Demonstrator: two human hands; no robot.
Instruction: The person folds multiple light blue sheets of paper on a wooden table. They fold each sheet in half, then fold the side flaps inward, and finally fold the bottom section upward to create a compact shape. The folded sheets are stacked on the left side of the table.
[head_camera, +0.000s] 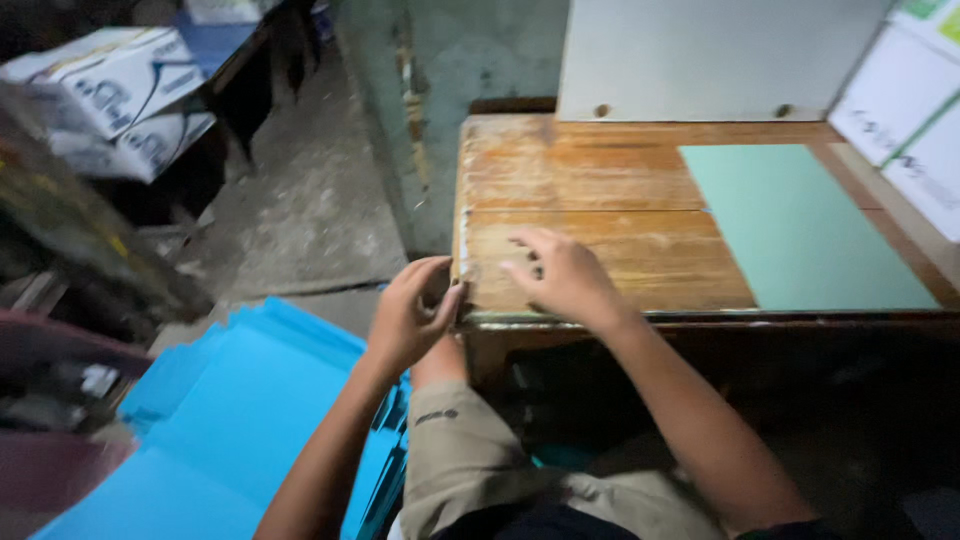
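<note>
Both hands are up at the near-left corner of the wooden counter (590, 190). Left hand (410, 310) sits right at the corner edge, fingers curled inward with the thumb meeting them, pinching at something thin on the counter's lip; what exactly it grips is too blurred to tell. Right hand (560, 275) lies palm down on the worn boards just beside it, fingers spread and lightly bent, pressing flat on the wood with nothing held. The two hands are close, nearly touching at the corner.

Further right on the counter lies a pale green sheet (800, 230), flat, well apart from both hands, its far edge near the back of the counter. Behind the counter stands a white board (700, 60), upright against the wall. At the right edge, white boxes (910, 120) lean in beside the counter.

Down at the person's left, below the counter's level, a stack of bright blue sheets (240, 420) fans out, close to the left forearm. The person's knee in khaki trousers (460, 450) sits between the arms. Across the concrete floor (310, 200), at upper left, white cartons (110, 90) are piled under a dark table.
</note>
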